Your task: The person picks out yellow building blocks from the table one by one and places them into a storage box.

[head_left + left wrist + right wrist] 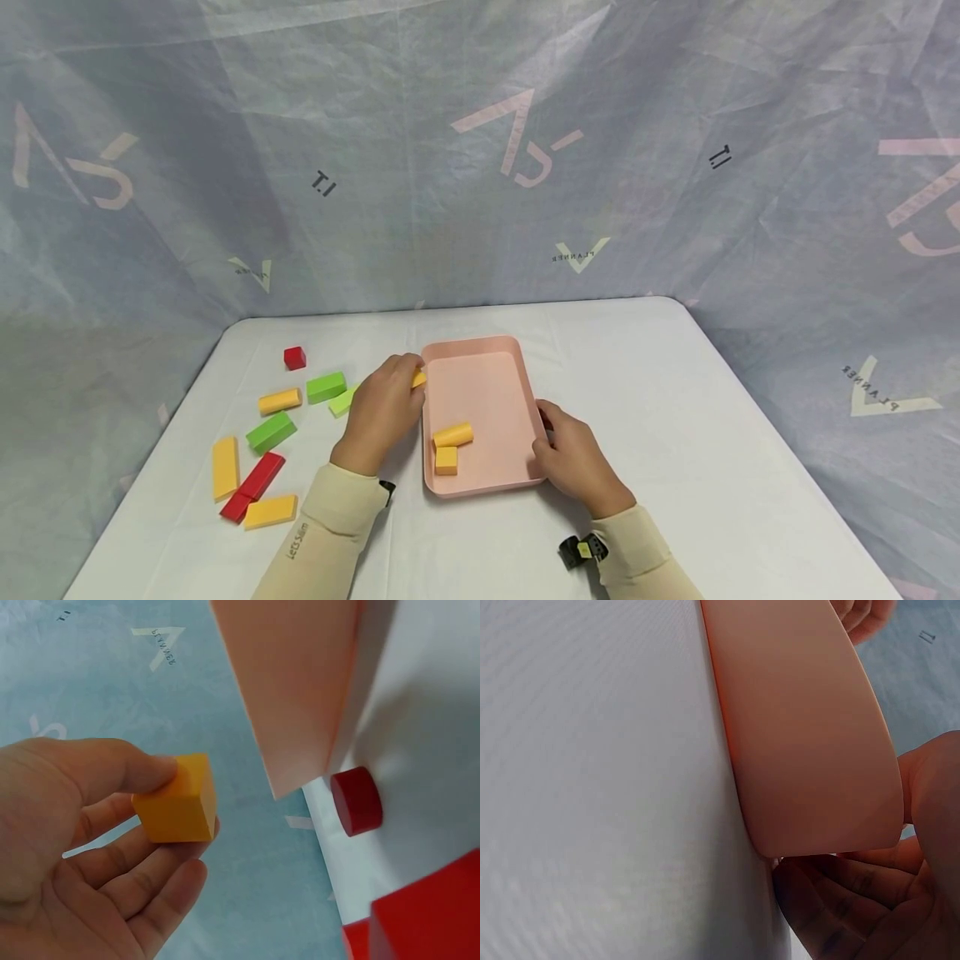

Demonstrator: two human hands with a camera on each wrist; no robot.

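Note:
My left hand (384, 410) pinches a yellow cube block (176, 804) between thumb and fingers, just by the left rim of a pink tray (491, 392). In the head view, only a corner of that cube shows past the fingers. My right hand (577, 454) grips the tray's right side near its front corner. The right wrist view shows its thumb at the rim and fingers under the tray wall (810, 735). Inside the tray, at front left, a yellow cylinder block (453, 435) lies against another yellow cube (446, 461).
Left of the tray lie green blocks (326, 387), yellow blocks (225, 468), a yellow cylinder (280, 402), red blocks (262, 475) and a red cube-like block (295, 358). A red cylinder (358, 801) shows in the left wrist view. A printed curtain (405, 167) hangs behind the white table (660, 400).

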